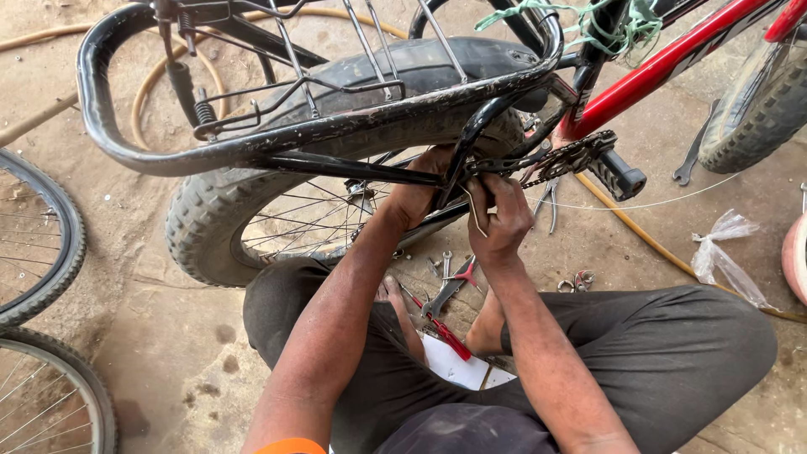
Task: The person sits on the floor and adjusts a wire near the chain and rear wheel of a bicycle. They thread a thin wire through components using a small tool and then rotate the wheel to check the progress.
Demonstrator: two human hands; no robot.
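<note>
Dusty floor (168, 353), hands (458, 206) at bicycle (336, 126)

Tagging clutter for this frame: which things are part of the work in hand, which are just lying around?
In hand:
left hand on the black frame bar
right hand by the chain
rear wheel
rear rack

Lying about:
spanners on the ground
red-handled tool
pliers
plastic bag
hose
spare wheels
</note>
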